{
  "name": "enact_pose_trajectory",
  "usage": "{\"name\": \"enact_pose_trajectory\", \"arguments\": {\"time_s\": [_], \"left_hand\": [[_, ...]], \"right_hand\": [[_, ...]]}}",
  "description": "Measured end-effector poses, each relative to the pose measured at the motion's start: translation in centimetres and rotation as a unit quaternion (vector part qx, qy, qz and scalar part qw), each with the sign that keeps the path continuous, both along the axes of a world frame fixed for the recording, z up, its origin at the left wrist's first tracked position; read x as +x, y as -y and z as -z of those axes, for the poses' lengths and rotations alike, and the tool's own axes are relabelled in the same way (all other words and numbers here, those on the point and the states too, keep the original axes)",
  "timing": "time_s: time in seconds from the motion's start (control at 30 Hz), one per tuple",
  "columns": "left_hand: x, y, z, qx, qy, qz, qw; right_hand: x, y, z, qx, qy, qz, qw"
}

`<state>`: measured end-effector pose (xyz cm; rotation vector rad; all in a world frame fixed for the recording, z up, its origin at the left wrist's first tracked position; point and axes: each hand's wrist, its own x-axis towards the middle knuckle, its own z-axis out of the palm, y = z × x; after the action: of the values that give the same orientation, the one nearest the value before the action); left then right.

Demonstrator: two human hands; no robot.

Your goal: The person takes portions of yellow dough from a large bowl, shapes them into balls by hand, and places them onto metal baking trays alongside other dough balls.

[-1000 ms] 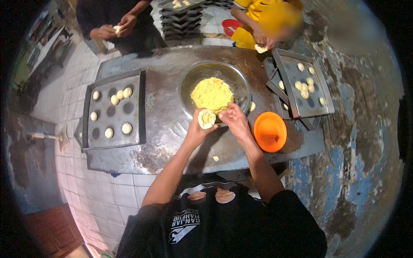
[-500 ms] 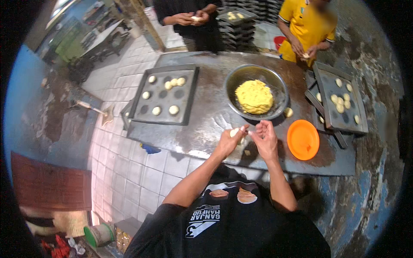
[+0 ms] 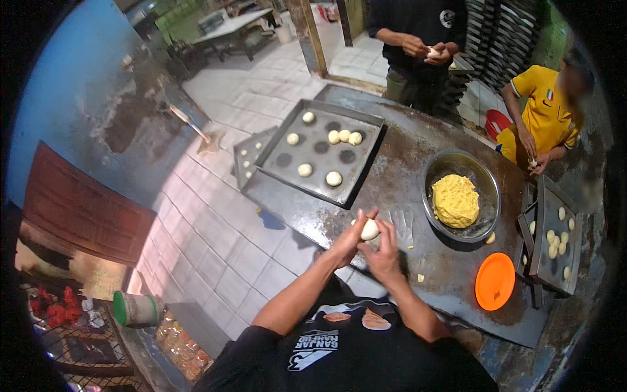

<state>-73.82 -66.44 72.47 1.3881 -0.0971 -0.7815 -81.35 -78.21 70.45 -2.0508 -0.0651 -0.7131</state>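
Note:
A smooth, pale dough ball (image 3: pixel 369 230) sits between my two hands, above the near edge of the metal table (image 3: pixel 398 176). The fingers of my left hand (image 3: pixel 347 244) curl round one side of it. From the other side my right hand (image 3: pixel 384 253) presses its bent fingers against the ball. Beyond my hands, to the left, lies a dark square baking tray (image 3: pixel 297 181) with several round dough balls on it, some touching each other. To the right, a metal bowl (image 3: pixel 494 208) holds a big lump of yellow filling (image 3: pixel 455 200).
An orange plate (image 3: pixel 494 282) rests right of my hands. Another tray of dough balls (image 3: pixel 547 261) stands propped at the right end. Across the table, a person in black (image 3: pixel 418 49) and a person in yellow (image 3: pixel 542 111) handle small dough pieces. Stacked trays (image 3: pixel 499 39) rise behind them.
My view has turned left, so the table's things sit further right. My hands have come together: the right one, apart before, now touches the dough ball in the left.

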Motion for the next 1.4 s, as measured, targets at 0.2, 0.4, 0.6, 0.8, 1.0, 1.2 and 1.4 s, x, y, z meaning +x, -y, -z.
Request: {"name": "enact_pose_trajectory", "arguments": {"time_s": [0.2, 0.4, 0.6, 0.8, 1.0, 1.2, 1.4], "left_hand": [[8.1, -8.1, 2.7, -0.121, 0.006, -0.226, 0.967], [19.9, -17.1, 6.8, -0.129, -0.074, -0.255, 0.956], [23.2, -31.1, 13.4, 0.044, 0.022, -0.327, 0.944], [21.2, -42.3, 14.1, 0.194, -0.034, -0.416, 0.888], [24.2, -41.8, 15.7, 0.155, -0.063, -0.385, 0.908], [22.8, -41.5, 13.8, 0.149, 0.000, -0.352, 0.924], [21.6, -36.8, 13.0, 0.135, 0.074, -0.238, 0.959]], "right_hand": [[11.4, -11.3, 0.3, 0.643, -0.237, -0.174, 0.707], [28.9, -14.7, 4.2, 0.545, -0.454, -0.253, 0.658], [46.5, -24.0, 15.3, -0.222, -0.247, -0.117, 0.936], [51.8, -27.4, 20.7, -0.372, -0.105, -0.195, 0.901], [52.5, -26.6, 19.1, -0.322, -0.197, -0.254, 0.890], [51.7, -5.2, 14.8, -0.023, -0.260, 0.031, 0.965], [46.7, 3.1, 18.7, -0.160, -0.339, 0.133, 0.918]]}}
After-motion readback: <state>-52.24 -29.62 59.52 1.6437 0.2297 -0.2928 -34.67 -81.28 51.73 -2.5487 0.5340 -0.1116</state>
